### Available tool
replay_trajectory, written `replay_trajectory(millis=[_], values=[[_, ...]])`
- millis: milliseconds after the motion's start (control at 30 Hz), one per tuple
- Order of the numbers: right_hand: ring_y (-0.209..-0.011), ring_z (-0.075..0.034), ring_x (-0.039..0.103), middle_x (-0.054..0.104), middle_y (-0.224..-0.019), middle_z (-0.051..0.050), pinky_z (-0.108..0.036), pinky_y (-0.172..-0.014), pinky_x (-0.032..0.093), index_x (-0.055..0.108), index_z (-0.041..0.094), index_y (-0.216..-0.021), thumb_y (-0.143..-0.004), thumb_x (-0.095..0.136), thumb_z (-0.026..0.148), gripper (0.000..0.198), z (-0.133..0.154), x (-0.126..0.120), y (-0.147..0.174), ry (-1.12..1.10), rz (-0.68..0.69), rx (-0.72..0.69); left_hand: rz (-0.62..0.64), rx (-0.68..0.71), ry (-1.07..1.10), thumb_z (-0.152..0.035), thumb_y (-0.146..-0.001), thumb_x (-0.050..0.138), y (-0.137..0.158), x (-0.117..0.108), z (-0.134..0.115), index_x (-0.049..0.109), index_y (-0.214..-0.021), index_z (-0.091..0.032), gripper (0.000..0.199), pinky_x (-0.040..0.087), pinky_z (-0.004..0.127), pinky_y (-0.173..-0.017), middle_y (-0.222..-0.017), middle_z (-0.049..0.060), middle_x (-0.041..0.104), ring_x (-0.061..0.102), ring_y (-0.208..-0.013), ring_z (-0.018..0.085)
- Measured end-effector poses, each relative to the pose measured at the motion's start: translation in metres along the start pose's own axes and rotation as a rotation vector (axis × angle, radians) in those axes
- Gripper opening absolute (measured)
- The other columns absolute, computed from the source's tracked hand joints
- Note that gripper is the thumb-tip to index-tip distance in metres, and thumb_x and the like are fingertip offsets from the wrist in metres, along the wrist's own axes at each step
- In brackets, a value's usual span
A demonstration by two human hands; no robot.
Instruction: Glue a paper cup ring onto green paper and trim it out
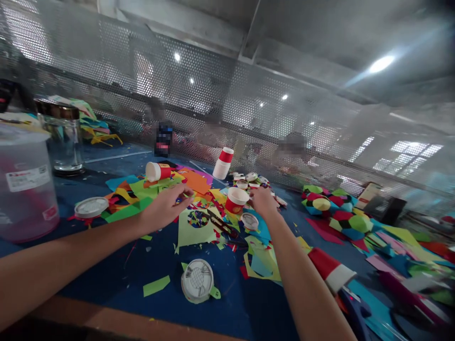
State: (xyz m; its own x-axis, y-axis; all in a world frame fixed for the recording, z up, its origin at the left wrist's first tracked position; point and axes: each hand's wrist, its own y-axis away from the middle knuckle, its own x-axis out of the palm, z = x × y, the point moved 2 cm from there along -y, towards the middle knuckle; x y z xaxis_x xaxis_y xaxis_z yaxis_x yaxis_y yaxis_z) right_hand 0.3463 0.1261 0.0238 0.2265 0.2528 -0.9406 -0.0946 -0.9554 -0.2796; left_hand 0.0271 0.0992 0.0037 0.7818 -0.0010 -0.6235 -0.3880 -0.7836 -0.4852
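My left hand hovers over coloured paper scraps, fingers loosely stretched and thumb apart, holding nothing. At the right side of a small red and white paper cup is my right hand; its bent fingers pinch the cup's edge, though the far fingers are hidden. The cup's mouth faces up and towards me. Dark scissors lie just in front of it, across a light green sheet with a round hole. Beside them rests a round white lid. A larger round piece with drawn lines lies nearer me.
A cup stack stands at the back, near a perforated screen. Another cup lies on its side. A plastic tub and glass jar stand left. Patterned paper balls and a red-white cup lie right.
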Motion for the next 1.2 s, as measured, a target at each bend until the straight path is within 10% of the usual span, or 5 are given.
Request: replay_trajectory(millis=[633, 1200], values=[[-0.104, -0.024, 0.062, 0.061, -0.122, -0.01, -0.045, -0.087, 0.054, 0.059, 0.017, -0.12, -0.094, 0.06, 0.033, 0.031, -0.006, 0.015, -0.006, 0.1, 0.057, -0.011, 0.022, 0.049, 0.053, -0.043, -0.096, 0.04, 0.006, -0.004, -0.012, 0.06, -0.097, -0.017, 0.033, 0.044, 0.031, -0.072, -0.093, 0.005, 0.066, 0.06, -0.082, 0.019], [-0.1, -0.024, 0.064, 0.062, -0.119, -0.008, -0.042, -0.083, 0.055, 0.061, 0.016, -0.118, -0.094, 0.061, 0.034, 0.03, -0.044, 0.027, -0.023, -0.303, -0.077, 0.259, 0.049, 0.075, 0.019, -0.04, -0.096, 0.04, 0.006, -0.005, -0.015, 0.059, -0.094, -0.018, 0.029, 0.043, 0.029, -0.071, -0.091, 0.004, 0.065, 0.059, -0.083, 0.018]])
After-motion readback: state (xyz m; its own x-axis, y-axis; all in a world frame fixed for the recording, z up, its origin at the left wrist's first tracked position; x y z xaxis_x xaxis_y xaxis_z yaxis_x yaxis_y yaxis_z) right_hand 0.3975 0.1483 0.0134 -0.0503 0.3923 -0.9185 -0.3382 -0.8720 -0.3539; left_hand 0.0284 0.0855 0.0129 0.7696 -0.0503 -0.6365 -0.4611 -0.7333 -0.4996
